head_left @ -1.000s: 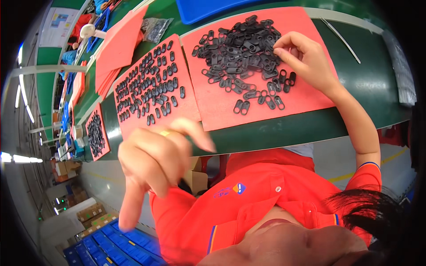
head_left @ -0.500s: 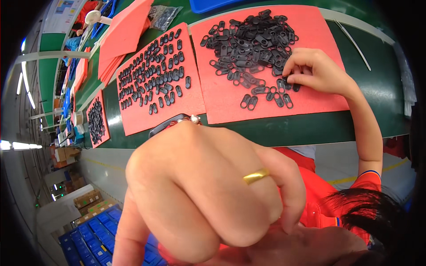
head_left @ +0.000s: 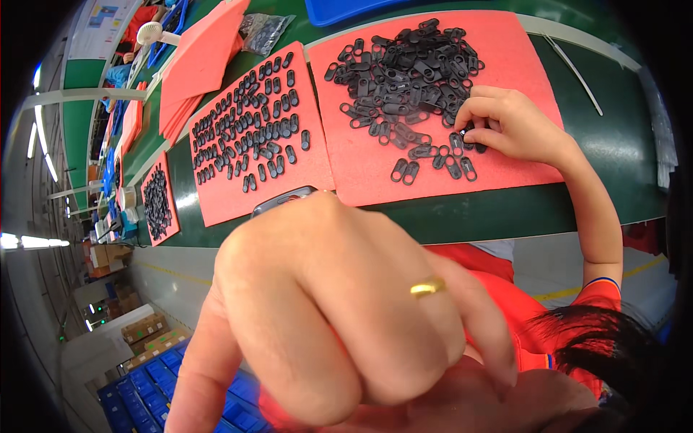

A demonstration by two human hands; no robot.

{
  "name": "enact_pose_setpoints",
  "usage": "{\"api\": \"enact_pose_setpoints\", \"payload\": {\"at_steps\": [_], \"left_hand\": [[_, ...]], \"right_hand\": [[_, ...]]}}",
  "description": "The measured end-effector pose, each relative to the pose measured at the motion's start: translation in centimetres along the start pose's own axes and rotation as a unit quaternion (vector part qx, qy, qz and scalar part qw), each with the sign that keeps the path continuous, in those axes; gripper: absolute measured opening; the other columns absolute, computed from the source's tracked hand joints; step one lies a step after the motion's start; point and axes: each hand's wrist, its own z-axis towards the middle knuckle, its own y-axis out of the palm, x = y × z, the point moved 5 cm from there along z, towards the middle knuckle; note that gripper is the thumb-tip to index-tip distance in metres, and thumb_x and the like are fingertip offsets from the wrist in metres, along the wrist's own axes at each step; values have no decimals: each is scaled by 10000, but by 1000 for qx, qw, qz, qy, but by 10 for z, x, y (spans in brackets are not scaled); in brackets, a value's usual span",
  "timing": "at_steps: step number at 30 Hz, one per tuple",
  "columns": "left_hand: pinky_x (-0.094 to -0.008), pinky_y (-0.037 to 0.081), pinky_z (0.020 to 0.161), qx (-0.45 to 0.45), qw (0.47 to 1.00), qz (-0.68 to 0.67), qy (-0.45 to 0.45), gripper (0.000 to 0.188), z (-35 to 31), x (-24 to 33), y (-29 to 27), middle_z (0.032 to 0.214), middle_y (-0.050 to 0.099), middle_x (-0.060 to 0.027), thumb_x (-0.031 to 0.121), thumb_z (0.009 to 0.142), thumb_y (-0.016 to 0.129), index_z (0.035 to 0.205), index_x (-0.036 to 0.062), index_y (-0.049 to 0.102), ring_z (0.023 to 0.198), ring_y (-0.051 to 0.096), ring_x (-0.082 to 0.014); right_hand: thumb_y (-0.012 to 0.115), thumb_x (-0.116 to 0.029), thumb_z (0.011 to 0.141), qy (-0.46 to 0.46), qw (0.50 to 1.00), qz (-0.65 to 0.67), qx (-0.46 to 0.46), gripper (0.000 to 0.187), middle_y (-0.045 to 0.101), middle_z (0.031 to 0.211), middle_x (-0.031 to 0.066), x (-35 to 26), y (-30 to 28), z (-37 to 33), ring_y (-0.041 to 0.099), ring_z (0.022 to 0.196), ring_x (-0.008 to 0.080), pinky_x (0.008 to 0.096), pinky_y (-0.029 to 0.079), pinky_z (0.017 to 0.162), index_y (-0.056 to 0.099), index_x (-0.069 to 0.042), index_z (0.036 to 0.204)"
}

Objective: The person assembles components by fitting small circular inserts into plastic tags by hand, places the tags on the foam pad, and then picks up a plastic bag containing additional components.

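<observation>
My right hand is closed at the right side of a pink foam sheet, its thumb and fingertips pinching a small black oval part. Beside those fingertips lies a loose heap of black oval parts with ring-shaped ends, and several more are scattered in front of it. Very near the camera, my left hand is curled with its knuckles up and a gold ring on one finger. Its fingertips and whatever they grip are hidden. Behind its knuckles shows a dark rounded object.
Left of the heap, a second pink sheet carries black parts in rows. Farther left are another sheet of parts, stacked pink sheets, a small white fan and a clear bag. A thin metal tool lies at right.
My left hand has shifted slightly right, and the dark object behind it shows less. My right hand has drawn its fingertips a little left, closer to the loose parts.
</observation>
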Motion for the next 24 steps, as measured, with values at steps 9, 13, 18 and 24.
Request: {"api": "enact_pose_setpoints", "payload": {"at_steps": [9,13,18,24], "left_hand": [[-594,514,613,4,1000,-29,-3,497,-4,1,-6,635,503,-134,239,960,406,541,-11,505,517,490,-241],[-588,512,618,23,1000,-17,-4,507,-2,4,4,643,504,-131,249,962,403,541,-15,506,522,492,-242],[-582,513,621,12,1000,-17,-15,519,-2,5,1,646,508,-131,261,965,393,546,-19,513,523,492,-239],[-562,527,629,23,1000,-2,-3,553,-4,6,-2,589,512,-118,273,965,393,504,-8,511,491,489,-206]], "right_hand": [[669,-25,721,11,1000,-14,21,147,496,716,47,-1,-1,-1,469,567,125,263,395,527,575,-25,835],[669,-29,723,8,999,-24,26,144,490,700,48,-3,-1,2,469,568,122,259,395,528,565,-26,822],[665,-34,736,3,999,-27,28,138,497,726,58,0,0,0,486,587,132,259,404,537,560,-20,824],[662,-30,744,-9,998,-32,45,127,509,748,67,-1,0,-1,533,614,147,272,433,559,567,-16,827]]}}
